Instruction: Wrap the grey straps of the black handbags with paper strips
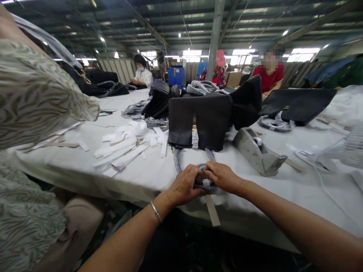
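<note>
A black handbag lies on the white table with a gold clasp wrapped in white. Its wrapped handle loops toward me at the table's front edge. My left hand and my right hand are both closed round the near end of that handle, fingertips meeting over it. A strip of tan tape hangs down from under my hands past the table edge. A silver bracelet sits on my left wrist.
A grey tape dispenser stands right of the bag. White paper strips lie scattered to the left. More black bags are behind. A person in a patterned top is close on my left; other workers sit across the table.
</note>
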Demonstrator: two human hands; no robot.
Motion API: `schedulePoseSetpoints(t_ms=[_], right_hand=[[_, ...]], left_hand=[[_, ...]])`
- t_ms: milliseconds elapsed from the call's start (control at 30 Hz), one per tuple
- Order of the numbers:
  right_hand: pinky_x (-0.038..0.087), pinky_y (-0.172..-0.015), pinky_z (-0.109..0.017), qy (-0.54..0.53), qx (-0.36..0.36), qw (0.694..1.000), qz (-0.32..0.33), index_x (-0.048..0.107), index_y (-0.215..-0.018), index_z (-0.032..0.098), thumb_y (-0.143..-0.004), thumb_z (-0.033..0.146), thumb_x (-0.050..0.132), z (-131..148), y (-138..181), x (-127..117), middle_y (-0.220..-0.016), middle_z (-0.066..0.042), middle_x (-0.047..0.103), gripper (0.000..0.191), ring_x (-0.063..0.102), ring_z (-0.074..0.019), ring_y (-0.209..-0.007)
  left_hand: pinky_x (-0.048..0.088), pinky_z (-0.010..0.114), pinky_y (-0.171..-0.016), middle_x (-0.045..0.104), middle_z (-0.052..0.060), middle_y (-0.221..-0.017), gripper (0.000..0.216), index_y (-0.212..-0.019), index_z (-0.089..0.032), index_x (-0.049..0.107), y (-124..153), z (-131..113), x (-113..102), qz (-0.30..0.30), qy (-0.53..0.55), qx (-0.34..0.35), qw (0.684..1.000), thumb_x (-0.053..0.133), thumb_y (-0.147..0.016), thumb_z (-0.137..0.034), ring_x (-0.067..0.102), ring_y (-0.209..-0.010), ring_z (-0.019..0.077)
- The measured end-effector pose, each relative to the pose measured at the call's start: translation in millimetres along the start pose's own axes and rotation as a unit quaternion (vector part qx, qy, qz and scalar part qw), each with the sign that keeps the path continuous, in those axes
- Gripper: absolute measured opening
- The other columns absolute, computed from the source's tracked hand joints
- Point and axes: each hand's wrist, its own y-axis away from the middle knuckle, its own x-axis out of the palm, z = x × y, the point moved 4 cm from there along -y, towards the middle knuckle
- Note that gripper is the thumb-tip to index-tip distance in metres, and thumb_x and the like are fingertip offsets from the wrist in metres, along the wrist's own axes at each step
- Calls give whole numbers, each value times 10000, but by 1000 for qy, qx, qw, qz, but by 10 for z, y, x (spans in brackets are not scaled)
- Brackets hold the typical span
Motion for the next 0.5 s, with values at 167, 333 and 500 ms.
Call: schedulePoseSetpoints(t_ms=[167, 333, 500], right_hand=[[406, -723, -278, -102, -32, 988, -110, 536, -838, 195, -903, 218, 453, -91, 119, 11, -835, -20, 592, 108, 552, -153, -779], [428, -735, -279, -136, -82, 980, -120, 573, -846, 196, -902, 219, 472, -9, 134, -10, -820, -12, 581, 117, 566, -147, -783], [477, -718, -256, -173, -130, 966, -143, 600, -965, 203, -874, 149, 507, 47, 274, -44, -866, -17, 623, 141, 595, -135, -780]], left_hand=[[478, 371, -904, 536, 88, -1231, 976, -1418, -201, 240, -11, 28, 3, 2, 31, -28, 999, 818, -633, -249, 548, -998, 214], [467, 319, -837, 627, 30, -1001, 676, -1277, -214, 517, -41, 13, -20, 46, 17, -31, 998, 802, -667, -278, 536, -978, 220], [450, 272, -782, 612, 14, -912, 470, -1120, -222, 633, -36, 45, -31, 39, 45, -30, 998, 797, -689, -314, 542, -932, 194]])
